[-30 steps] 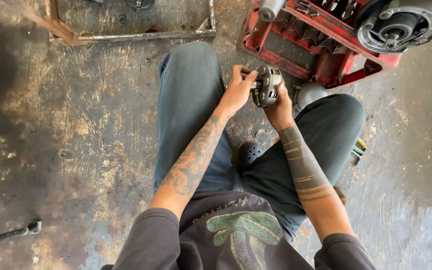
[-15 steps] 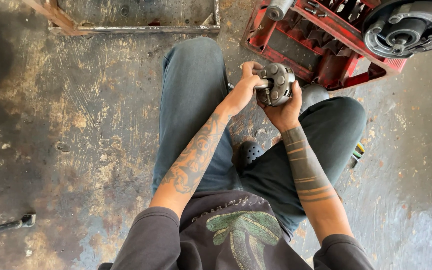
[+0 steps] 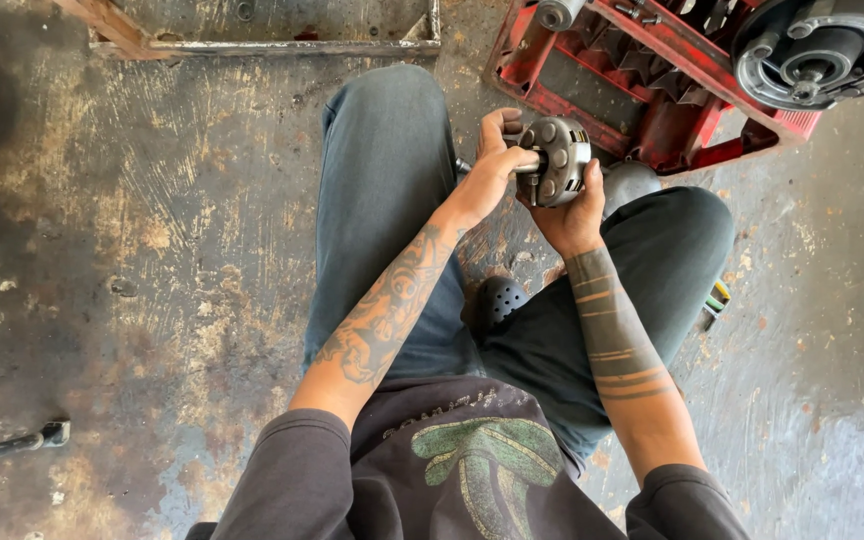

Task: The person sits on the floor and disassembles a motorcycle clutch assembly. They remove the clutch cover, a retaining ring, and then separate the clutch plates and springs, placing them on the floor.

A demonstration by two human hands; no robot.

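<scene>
Looking down from a head-worn camera, a person sits on a stained concrete floor (image 3: 132,260) with knees bent and both tattooed forearms stretched forward. The right hand (image 3: 574,215) cups a round grey metal machine part (image 3: 556,160) from below and behind, its fingers curled around the rim so the part is held up above the gap between the knees, its face with several round studs turned toward the camera. The left hand (image 3: 492,165) is closed against the left side of the same part, thumb and fingers pinched on a small metal piece at its edge; a slim metal tip shows just left of that hand, though what it belongs to cannot be told.

Just beyond the hands stands a red metal frame (image 3: 652,90) holding dark mechanical parts, with a round black and silver wheel-like assembly (image 3: 817,50) at the upper right. A rusty metal frame (image 3: 252,40) lies at the top left. A black perforated shoe (image 3: 500,298) peeks out between the legs. A dark metal rod (image 3: 7,445) lies on the floor at the lower left, well apart from the hands.
</scene>
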